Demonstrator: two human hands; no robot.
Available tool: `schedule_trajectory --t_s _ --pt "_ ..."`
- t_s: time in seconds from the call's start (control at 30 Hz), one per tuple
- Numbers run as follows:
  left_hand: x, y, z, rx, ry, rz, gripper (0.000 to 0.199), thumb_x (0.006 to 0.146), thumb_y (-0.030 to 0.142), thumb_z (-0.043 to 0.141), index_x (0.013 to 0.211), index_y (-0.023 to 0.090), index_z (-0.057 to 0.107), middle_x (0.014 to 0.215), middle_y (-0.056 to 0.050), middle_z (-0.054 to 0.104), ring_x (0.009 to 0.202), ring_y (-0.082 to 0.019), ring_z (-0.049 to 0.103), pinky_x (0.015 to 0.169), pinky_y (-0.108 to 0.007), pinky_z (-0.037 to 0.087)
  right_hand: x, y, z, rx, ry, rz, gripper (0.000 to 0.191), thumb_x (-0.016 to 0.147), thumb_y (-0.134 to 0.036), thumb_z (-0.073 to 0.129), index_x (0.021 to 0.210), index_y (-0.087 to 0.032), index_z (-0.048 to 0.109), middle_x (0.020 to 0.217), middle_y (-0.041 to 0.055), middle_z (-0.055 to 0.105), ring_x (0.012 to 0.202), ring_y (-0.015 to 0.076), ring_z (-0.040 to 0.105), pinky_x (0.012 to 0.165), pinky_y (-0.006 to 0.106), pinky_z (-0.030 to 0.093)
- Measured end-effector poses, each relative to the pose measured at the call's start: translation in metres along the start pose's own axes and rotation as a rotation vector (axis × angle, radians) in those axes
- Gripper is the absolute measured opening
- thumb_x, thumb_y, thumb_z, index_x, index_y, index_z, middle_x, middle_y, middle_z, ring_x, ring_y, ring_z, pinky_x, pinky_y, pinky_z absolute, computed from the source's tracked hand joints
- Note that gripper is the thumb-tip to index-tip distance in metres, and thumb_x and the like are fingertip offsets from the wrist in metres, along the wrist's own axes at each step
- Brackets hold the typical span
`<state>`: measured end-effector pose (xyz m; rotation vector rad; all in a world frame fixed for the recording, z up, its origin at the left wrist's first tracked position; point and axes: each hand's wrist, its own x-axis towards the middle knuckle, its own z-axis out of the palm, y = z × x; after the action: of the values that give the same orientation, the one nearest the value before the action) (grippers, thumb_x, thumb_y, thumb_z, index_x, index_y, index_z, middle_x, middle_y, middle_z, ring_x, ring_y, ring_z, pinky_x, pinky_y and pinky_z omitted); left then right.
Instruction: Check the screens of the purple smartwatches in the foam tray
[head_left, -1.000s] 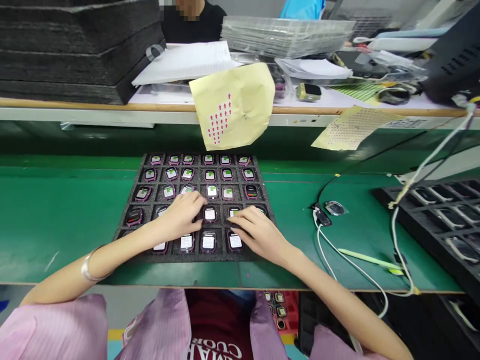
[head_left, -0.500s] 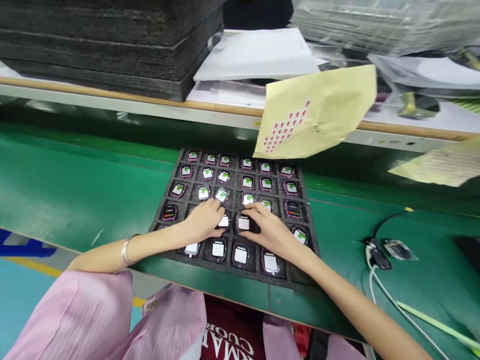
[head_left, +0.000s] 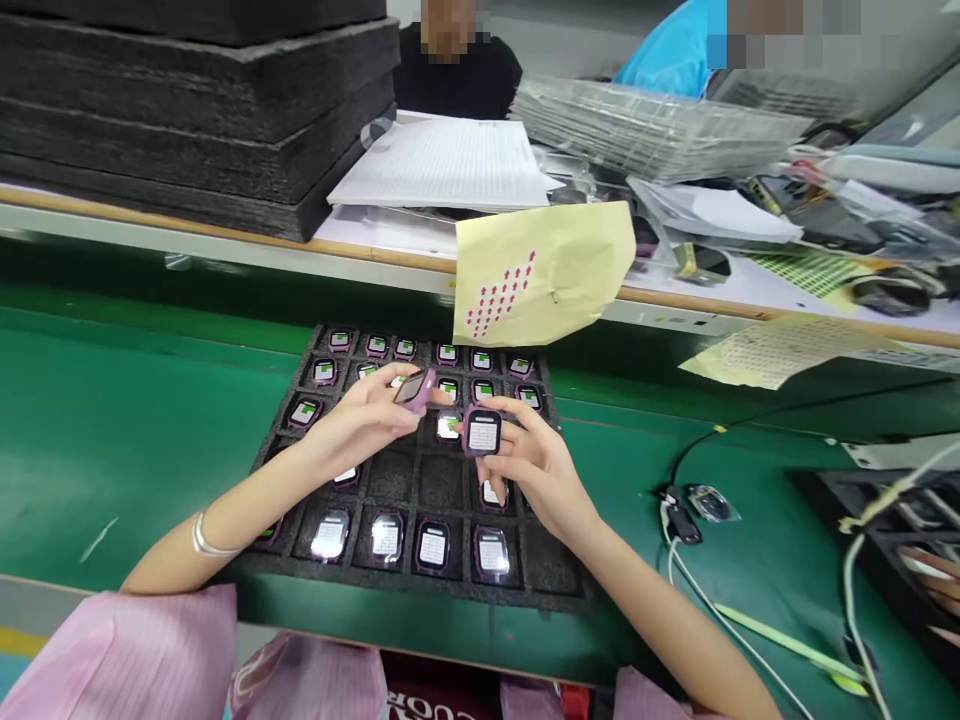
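Observation:
My left hand (head_left: 375, 410) pinches a purple-cased smartwatch body (head_left: 413, 389), tilted so its side edge shows, above the foam tray. Just to the right, my right hand (head_left: 536, 455) holds another smartwatch body (head_left: 482, 432) by its edges, its lit white screen facing me. Neither watch touches the tray. Below both hands lies the black foam tray (head_left: 555, 575), divided into square pockets, most with a small watch in them and several screens lit. Two bare pockets (head_left: 441, 483) show beneath the hands; some others are hidden by my hands.
A shelf edge (head_left: 375, 252) crosses behind the tray, with stacked black foam (head_left: 247, 130), papers (head_left: 442, 160) and a hanging yellow sheet (head_left: 544, 275). Cables (head_left: 682, 520) and a dark tray (head_left: 877, 520) lie right. A person in black (head_left: 457, 75) is beyond the shelf.
Both hands have lifted a watch each out of the tray's pockets and raised them above it. The camera view has tilted up and turned to the right.

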<state>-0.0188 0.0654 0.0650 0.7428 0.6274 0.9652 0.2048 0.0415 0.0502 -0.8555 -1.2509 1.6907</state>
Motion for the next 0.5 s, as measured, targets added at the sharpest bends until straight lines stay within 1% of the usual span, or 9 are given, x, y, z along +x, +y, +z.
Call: schedule_trajectory --t_s 0.07,0.17,0.27,0.37,0.5 --pt "-0.001 -0.006 -0.003 -0.007 0.011 -0.055 0.045 0.062 0.001 0.064 0.103 0.017 0.060 0.093 -0.007 0.069 0.075 -0.011 0.055 0.062 -0.021 0.039 0.000 0.001 -0.001 -0.024 0.027 -0.043 0.042 0.081 -0.019 0.064 0.120 -0.022 0.050 0.100 0.0077 0.067 0.056 0.0124 0.060 0.040 0.020 0.046" --pt "-0.004 -0.012 -0.006 0.043 0.022 -0.089 0.055 0.058 -0.001 0.061 0.110 0.015 0.059 0.091 -0.006 0.066 0.084 -0.014 0.056 0.068 -0.021 0.041 0.000 0.002 0.000 -0.088 0.088 -0.085 0.035 0.087 -0.025 0.059 0.121 -0.021 0.053 0.088 0.0053 0.068 0.050 0.0124 0.059 0.038 0.021 0.044" --pt "-0.007 -0.016 -0.001 0.072 -0.013 -0.103 0.063 0.058 0.002 0.058 0.119 0.017 0.054 0.098 -0.007 0.065 0.094 -0.020 0.058 0.077 -0.029 0.047 0.000 0.001 0.003 -0.171 0.172 -0.097 0.026 0.088 -0.029 0.060 0.113 -0.020 0.059 0.072 0.0013 0.064 0.045 0.0114 0.056 0.037 0.021 0.042" --pt "-0.010 -0.019 0.006 0.115 -0.005 -0.062 0.057 0.066 0.005 0.057 0.121 0.019 0.051 0.102 -0.007 0.063 0.098 -0.024 0.060 0.083 -0.039 0.050 0.000 0.001 0.004 -0.212 0.224 -0.106 0.018 0.088 -0.028 0.063 0.104 -0.020 0.062 0.066 -0.0008 0.061 0.042 0.0100 0.055 0.036 0.019 0.041" --pt "-0.013 -0.023 0.012 0.181 -0.013 0.005 0.039 0.080 0.013 0.056 0.118 0.019 0.051 0.106 -0.010 0.064 0.098 -0.024 0.063 0.081 -0.039 0.055 -0.003 -0.001 0.004 -0.195 0.189 -0.126 0.017 0.091 -0.030 0.059 0.105 -0.021 0.063 0.078 0.0028 0.067 0.045 0.0103 0.059 0.038 0.019 0.042"
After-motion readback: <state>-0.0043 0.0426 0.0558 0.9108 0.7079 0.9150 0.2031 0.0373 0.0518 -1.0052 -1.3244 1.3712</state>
